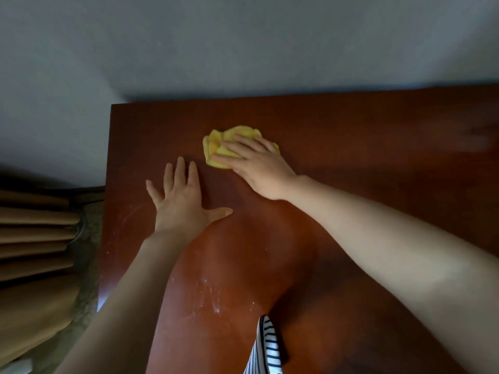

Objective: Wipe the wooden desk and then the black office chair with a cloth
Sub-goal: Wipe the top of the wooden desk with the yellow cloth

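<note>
- The reddish-brown wooden surface [351, 184] stands against a grey wall [243, 49]; tan curtain [35, 238] folds hang beside its left edge.
- The yellow cloth [218, 147] lies bunched on the far left part of the surface, under the right hand [259, 168].
- Right hand: fingers straight, pressing flat on the cloth, not curled round it.
- Left hand [181, 203]: fingers spread, palm flat on bare wood near the cloth, holding nothing.
- Handling, judged: the cloth is light, soft and limp, and should slide readily on polished wood. Apply palm pressure over its middle.
- Orientation: the wad's longer axis runs roughly left-right; its folds fan toward the far left.
- White specks [213, 300] lie nearer the front edge.
</note>
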Action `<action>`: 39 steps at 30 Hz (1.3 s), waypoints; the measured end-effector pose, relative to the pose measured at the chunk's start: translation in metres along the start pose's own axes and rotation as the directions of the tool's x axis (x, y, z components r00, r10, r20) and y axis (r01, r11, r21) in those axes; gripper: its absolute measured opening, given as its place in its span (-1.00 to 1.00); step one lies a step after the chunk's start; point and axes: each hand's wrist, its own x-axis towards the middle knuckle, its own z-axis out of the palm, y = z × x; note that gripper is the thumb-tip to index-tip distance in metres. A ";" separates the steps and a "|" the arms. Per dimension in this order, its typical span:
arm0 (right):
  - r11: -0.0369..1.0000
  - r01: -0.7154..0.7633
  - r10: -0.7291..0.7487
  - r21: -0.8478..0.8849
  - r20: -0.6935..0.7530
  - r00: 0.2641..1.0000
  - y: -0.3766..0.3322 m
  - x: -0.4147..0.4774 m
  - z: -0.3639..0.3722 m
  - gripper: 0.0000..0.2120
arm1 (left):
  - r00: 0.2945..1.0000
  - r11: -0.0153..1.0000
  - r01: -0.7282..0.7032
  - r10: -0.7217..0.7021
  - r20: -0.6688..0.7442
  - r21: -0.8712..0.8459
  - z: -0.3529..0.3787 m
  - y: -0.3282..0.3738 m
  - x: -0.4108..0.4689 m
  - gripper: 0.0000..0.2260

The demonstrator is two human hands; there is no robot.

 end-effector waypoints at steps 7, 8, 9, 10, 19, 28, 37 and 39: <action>0.994 0.106 -0.104 0.030 -0.049 0.993 0.012 -0.111 0.012 -0.49 | 0.994 0.994 -0.078 0.073 0.076 0.070 0.002 0.032 -0.003 0.08; 0.995 0.099 -0.097 0.025 -0.056 0.994 0.022 -0.124 0.013 -0.48 | 0.993 0.993 -0.093 0.085 0.087 0.080 0.004 0.039 -0.002 0.09; 0.997 0.074 -0.071 0.031 -0.065 0.995 0.031 -0.135 0.013 -0.49 | 0.990 0.990 -0.107 0.098 0.099 0.091 0.006 0.046 -0.001 0.10; 0.998 0.033 -0.029 0.053 -0.074 0.997 0.041 -0.143 0.011 -0.51 | 0.988 0.988 -0.117 0.106 0.109 0.100 0.008 0.051 0.000 0.11; 0.843 -0.486 0.531 0.231 -0.221 0.818 0.121 -0.149 -0.004 -0.57 | 0.991 0.968 -0.134 0.124 0.057 0.211 0.024 0.086 0.002 0.16; 0.593 -0.759 0.799 0.269 -0.084 0.595 0.136 -0.039 -0.013 -0.55 | 0.991 0.953 -0.136 0.133 0.027 0.272 0.028 0.090 0.003 0.17; 0.626 -0.758 0.778 0.186 -0.075 0.624 0.100 0.021 -0.002 -0.54 | 0.992 0.952 -0.125 0.120 0.036 0.280 0.029 0.090 0.005 0.19; 0.681 -0.712 0.730 0.170 -0.082 0.678 0.092 0.022 -0.002 -0.53 | 0.992 0.953 -0.124 0.119 0.034 0.278 0.028 0.089 0.005 0.18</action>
